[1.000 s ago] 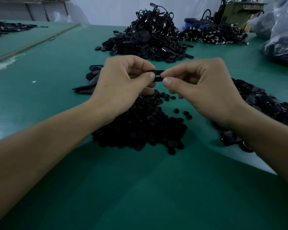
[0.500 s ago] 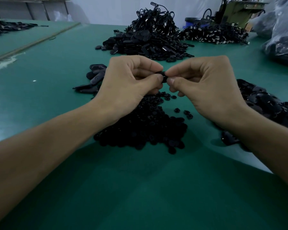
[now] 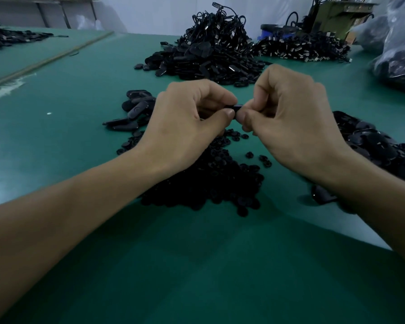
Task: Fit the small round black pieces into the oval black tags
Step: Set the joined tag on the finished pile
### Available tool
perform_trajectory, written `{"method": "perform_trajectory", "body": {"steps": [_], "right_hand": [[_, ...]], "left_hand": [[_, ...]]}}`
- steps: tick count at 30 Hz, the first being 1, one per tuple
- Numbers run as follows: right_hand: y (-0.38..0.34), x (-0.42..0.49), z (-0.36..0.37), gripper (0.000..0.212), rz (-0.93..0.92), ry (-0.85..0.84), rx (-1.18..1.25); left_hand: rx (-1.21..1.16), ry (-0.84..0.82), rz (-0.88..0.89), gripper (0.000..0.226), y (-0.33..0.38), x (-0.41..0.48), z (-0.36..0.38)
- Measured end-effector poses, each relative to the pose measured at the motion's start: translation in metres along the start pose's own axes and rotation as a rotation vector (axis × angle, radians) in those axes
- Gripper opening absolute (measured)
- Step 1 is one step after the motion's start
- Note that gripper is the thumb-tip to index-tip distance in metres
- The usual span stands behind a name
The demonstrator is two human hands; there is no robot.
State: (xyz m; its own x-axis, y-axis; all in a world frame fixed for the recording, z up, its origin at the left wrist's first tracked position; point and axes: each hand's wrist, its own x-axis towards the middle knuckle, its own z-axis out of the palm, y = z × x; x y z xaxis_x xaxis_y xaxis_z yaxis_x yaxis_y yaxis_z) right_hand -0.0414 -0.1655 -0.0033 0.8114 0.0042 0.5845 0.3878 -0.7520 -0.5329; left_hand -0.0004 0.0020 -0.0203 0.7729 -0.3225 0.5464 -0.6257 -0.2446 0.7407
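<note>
Green matting covers the whole table [image 3: 56, 141], dull and smooth, with a white speck [image 3: 49, 113] lying on its left part. At the far left a pale strip [image 3: 52, 59] runs slantwise across the green. Beyond it a low spread of black parts [image 3: 7, 38] lies on the same kind of surface, below a grey shelf frame [image 3: 45, 12] at the wall.

A few oval tags [image 3: 136, 108] lie loose left of centre, just beyond the left hand [image 3: 185, 129]. That hand is curled, its thumb and forefinger pinching a black part [image 3: 238, 107] held above the table at the centre. The right hand [image 3: 290, 129] pinches the other end of it, and the two thumb tips nearly meet. So little of the part shows that I cannot tell whether it is a tag, a round piece or both.

Below the hands and a little nearer sits a heap of small round pieces [image 3: 208, 181], with a few strays at its right. Far behind, in the middle, a tall mound of tags with cords [image 3: 211, 54] rises before a pale wall [image 3: 150, 12]. Right of it lies a flatter pile of cords with metal ends [image 3: 302, 50], with a blue tub [image 3: 267, 33] and an olive cabinet [image 3: 332, 15] behind.

Beyond the right wrist a spread of dark tags [image 3: 379, 148] covers the matting. At the far right stand clear plastic bags [image 3: 398, 50] of dark goods.
</note>
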Motion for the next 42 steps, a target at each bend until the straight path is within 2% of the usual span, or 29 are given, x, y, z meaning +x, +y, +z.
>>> {"method": "perform_trajectory", "body": {"steps": [4, 11, 15, 21, 23, 26, 29, 35, 42], "right_hand": [[-0.001, -0.001, 0.001, 0.038, 0.071, -0.001, 0.058], [-0.003, -0.001, 0.002, 0.039, 0.148, -0.064, 0.196], [-0.006, -0.002, 0.002, 0.041, 0.149, -0.111, 0.225], [-0.01, -0.004, 0.001, 0.03, 0.152, -0.251, 0.316], [-0.009, -0.004, 0.001, 0.027, 0.139, -0.235, 0.281], [-0.002, -0.002, 0.002, 0.02, 0.091, -0.121, 0.142], [0.004, 0.0, 0.002, 0.014, 0.075, -0.088, 0.05], [0.013, 0.004, 0.0, 0.01, 0.142, -0.188, 0.225], [0.013, 0.002, -0.001, 0.004, 0.134, -0.167, 0.276]], "left_hand": [[0.094, -0.011, 0.055, 0.022, -0.001, -0.002, 0.0], [0.304, 0.033, 0.195, 0.013, 0.0, -0.002, 0.0], [0.374, 0.032, 0.189, 0.014, -0.002, 0.0, -0.003], [0.417, 0.027, 0.146, 0.01, -0.005, 0.0, -0.007], [0.387, 0.024, 0.119, 0.011, -0.007, 0.001, -0.007], [0.305, 0.029, 0.105, 0.013, -0.007, 0.001, -0.005], [0.143, -0.012, 0.071, 0.016, -0.005, 0.001, -0.005], [-0.048, -0.036, -0.08, 0.024, -0.006, 0.004, -0.008], [-0.181, -0.066, -0.162, 0.019, -0.008, 0.005, -0.008]]}}
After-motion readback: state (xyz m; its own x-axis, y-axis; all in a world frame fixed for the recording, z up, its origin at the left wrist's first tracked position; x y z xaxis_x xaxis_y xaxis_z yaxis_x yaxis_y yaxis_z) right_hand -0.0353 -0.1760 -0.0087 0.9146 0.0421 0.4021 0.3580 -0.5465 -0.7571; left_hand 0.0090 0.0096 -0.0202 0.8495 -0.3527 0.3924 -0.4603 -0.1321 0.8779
